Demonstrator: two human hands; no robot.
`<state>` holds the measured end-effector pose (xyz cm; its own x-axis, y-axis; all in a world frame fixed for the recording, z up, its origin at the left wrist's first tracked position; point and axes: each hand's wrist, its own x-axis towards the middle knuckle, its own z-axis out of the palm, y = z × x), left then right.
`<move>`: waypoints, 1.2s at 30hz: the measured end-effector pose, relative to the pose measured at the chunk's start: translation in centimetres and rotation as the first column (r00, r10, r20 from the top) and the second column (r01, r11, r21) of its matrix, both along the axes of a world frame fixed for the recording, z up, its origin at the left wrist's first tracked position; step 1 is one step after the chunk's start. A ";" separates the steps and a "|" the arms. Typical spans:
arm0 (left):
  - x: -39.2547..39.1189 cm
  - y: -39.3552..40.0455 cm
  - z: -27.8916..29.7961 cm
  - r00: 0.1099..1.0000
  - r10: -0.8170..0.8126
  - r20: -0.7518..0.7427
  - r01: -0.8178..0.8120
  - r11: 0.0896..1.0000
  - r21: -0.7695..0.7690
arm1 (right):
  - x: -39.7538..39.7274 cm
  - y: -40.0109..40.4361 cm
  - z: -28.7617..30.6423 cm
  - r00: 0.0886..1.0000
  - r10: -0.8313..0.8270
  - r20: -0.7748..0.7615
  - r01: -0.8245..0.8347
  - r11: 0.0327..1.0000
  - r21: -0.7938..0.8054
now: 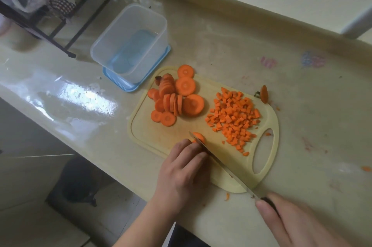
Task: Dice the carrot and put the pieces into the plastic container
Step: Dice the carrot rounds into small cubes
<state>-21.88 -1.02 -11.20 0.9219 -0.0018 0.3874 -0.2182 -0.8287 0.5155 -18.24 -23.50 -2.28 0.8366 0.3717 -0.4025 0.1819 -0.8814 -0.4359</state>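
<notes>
On the cream cutting board (153, 136) lie a pile of round carrot slices (175, 99) at the far left and a heap of diced carrot (233, 118) to the right. My left hand (183, 170) holds down a small stack of carrot slices (199, 137) at the board's near edge with curled fingertips. My right hand (291, 220) grips the dark handle of a knife (221, 163), whose blade runs up against my left fingers and into that stack. The clear plastic container (130, 39) stands beyond the board on a blue lid (112, 79), with nothing in it.
A carrot top end (264, 93) lies off the board's far right corner, and small carrot scraps (227, 196) dot the counter. A black wire rack (66, 15) with bags stands at the back left. The counter edge runs along the left, with floor below.
</notes>
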 end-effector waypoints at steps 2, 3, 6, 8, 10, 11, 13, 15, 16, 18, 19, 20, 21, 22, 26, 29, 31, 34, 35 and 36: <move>0.1 -0.1 0.3 1.000 -0.001 0.008 0.001 1.000 -0.001 | 0.8 0.4 -0.7 0.991 0.009 -0.130 0.003 0.996 0.088; 0.2 -0.1 0.4 1.000 0.000 0.009 0.000 1.000 -0.002 | 1.2 0.6 -1.0 0.982 0.041 -0.182 -0.022 0.994 0.107; -0.1 0.0 0.3 1.000 -0.001 0.019 0.001 1.000 -0.006 | 1.8 0.5 -1.1 0.976 0.058 -0.208 -0.024 0.986 0.165; -0.3 0.0 0.1 1.000 0.005 0.031 -0.005 1.000 0.000 | 1.6 -0.1 -0.6 0.979 0.033 -0.203 0.008 0.980 0.197; -0.4 0.0 0.0 0.999 0.014 0.038 -0.014 1.000 0.001 | 1.2 -0.7 0.0 0.980 -0.011 -0.197 0.046 0.983 0.176; -0.4 0.0 0.0 0.999 0.016 0.037 -0.016 1.000 -0.001 | 0.9 -0.8 0.1 0.981 -0.024 -0.192 0.054 0.987 0.149; -0.5 0.1 0.0 1.000 0.012 0.023 -0.012 1.000 -0.007 | 0.1 -1.0 0.3 0.980 -0.043 -0.196 0.064 0.992 0.105; -0.5 0.2 0.0 1.000 0.005 0.010 -0.005 1.000 -0.012 | -0.5 -0.9 0.9 0.975 -0.067 -0.211 0.079 0.996 0.051; -0.5 0.3 0.0 1.000 0.003 0.008 -0.003 1.000 -0.014 | -0.7 -0.7 1.3 0.973 -0.083 -0.217 0.085 0.996 -0.001; -0.5 0.3 -0.1 1.000 0.000 0.009 0.000 1.000 -0.015 | -0.8 0.0 1.9 0.965 -0.099 -0.245 0.072 0.991 -0.116; -0.5 0.3 -0.1 1.000 0.000 0.012 0.000 1.000 -0.021 | -0.9 0.2 1.9 0.960 -0.103 -0.259 0.062 0.985 -0.162; -0.4 0.2 -0.1 1.000 0.003 0.015 -0.003 1.000 -0.029 | -0.8 0.4 1.9 0.960 -0.087 -0.266 0.033 0.979 -0.199; -0.4 0.2 -0.1 1.000 0.008 0.018 -0.007 0.999 -0.036 | -0.8 0.5 1.5 0.965 -0.053 -0.257 -0.002 0.978 -0.209; -0.4 0.2 -0.1 1.000 0.012 0.022 -0.011 0.999 -0.041 | -0.7 0.5 1.0 0.972 -0.017 -0.236 -0.029 0.982 -0.188; -0.2 0.2 -0.1 0.999 0.014 0.042 -0.011 0.999 -0.052 | 0.5 1.0 -0.8 0.973 0.040 -0.229 -0.025 0.998 0.065; -0.5 0.3 0.0 0.999 0.005 0.042 -0.003 0.999 -0.036 | 1.0 1.0 -1.1 0.971 0.049 -0.235 -0.014 0.989 0.147; -0.8 0.3 -0.2 0.999 0.006 0.046 -0.004 0.999 -0.032 | 0.8 0.4 -0.6 0.973 0.010 -0.229 0.026 0.988 0.153; -0.8 0.4 -0.5 0.999 0.014 0.042 -0.013 1.000 -0.020 | -0.1 -0.5 0.4 0.983 -0.053 -0.174 0.073 0.991 0.110; -0.8 0.4 -0.5 0.999 0.016 0.042 -0.016 1.000 -0.018 | -0.4 -0.7 0.6 0.988 -0.069 -0.136 0.084 0.991 0.107; -0.8 0.4 -0.5 0.999 0.015 0.041 -0.014 1.000 -0.020 | -0.8 -0.8 0.7 0.994 -0.075 -0.084 0.083 0.991 0.102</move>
<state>-22.70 -0.58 -11.69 0.9053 0.0193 0.4244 -0.2275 -0.8216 0.5226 -19.05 -24.32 -1.55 0.8319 0.3493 -0.4311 0.0746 -0.8403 -0.5369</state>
